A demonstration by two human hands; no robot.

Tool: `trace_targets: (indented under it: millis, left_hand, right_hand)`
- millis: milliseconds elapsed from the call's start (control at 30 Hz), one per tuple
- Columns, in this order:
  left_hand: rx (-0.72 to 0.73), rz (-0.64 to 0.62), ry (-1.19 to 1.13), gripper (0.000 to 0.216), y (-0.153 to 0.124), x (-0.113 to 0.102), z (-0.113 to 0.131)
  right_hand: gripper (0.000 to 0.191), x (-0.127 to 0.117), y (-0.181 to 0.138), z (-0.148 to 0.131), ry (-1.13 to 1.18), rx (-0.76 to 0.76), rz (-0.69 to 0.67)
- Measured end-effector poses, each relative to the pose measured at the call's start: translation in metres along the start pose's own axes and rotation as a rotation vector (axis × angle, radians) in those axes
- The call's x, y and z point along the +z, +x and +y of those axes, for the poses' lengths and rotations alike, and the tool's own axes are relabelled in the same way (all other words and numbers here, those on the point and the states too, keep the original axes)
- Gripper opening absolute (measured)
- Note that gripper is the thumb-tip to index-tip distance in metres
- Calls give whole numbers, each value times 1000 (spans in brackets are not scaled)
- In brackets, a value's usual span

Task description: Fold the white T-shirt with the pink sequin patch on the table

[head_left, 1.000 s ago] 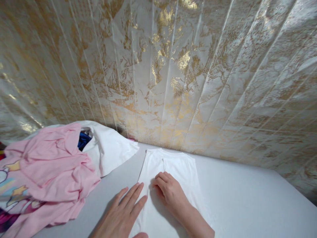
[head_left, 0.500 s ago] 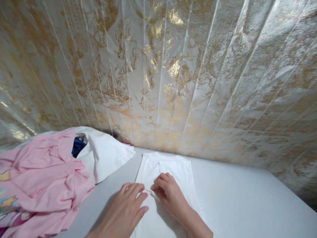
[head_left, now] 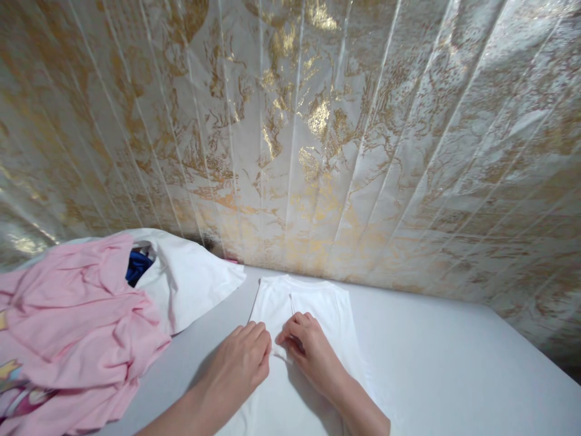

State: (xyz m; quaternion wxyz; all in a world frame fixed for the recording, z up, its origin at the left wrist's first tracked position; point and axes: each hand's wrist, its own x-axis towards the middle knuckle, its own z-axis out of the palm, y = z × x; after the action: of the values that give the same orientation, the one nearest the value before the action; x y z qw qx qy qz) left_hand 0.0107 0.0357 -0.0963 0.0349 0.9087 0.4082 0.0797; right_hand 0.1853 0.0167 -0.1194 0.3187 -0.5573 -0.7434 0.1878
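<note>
A white shirt [head_left: 313, 297], folded narrow, lies on the table with its far end toward the wall. My left hand [head_left: 245, 357] is closed over the shirt's left side, its fingertips curled at a small fold. Just to its right, my right hand [head_left: 308, 351] pinches the same raised bit of fabric between thumb and fingers. A narrow crease runs up the shirt beyond my right hand. The exact grip of my left fingertips is partly hidden by the hand itself.
A pile of clothes lies at the left: a pink top [head_left: 95, 327] with a printed picture, a white garment [head_left: 195, 278] and some dark blue cloth [head_left: 137, 266]. The pale table [head_left: 445, 357] ends at a gold-and-silver patterned wall covering [head_left: 290, 151].
My left hand has gone from spread fingers to a closed grip, moving slightly right and away from me. My right hand keeps its pinch. The view has shifted slightly.
</note>
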Motion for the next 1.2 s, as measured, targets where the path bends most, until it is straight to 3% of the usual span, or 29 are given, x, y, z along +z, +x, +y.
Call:
trace_targets:
  millis: [267, 367, 533, 700, 933, 1200]
  left_hand:
    - [40, -31, -94, 19, -2, -2, -3]
    - [4, -44, -85, 22, -2, -2, -2]
    - [-2, -54, -81, 22, 1, -2, -2]
    - [19, -58, -90, 22, 9, -6, 6]
    - [241, -25, -176, 20, 27, 4, 32]
    - [216, 42, -367, 14, 33, 8, 24]
  right_hand:
    - [21, -6, 0, -7, 5, 33, -75]
    - [23, -12, 3, 0, 180, 48, -60]
    - [19, -29, 11, 31, 534, 235, 79]
    - [16, -37, 11, 52, 520, 247, 111]
    - [21, -32, 10, 56, 519, 197, 136]
    - [32, -43, 9, 73, 447, 156, 240]
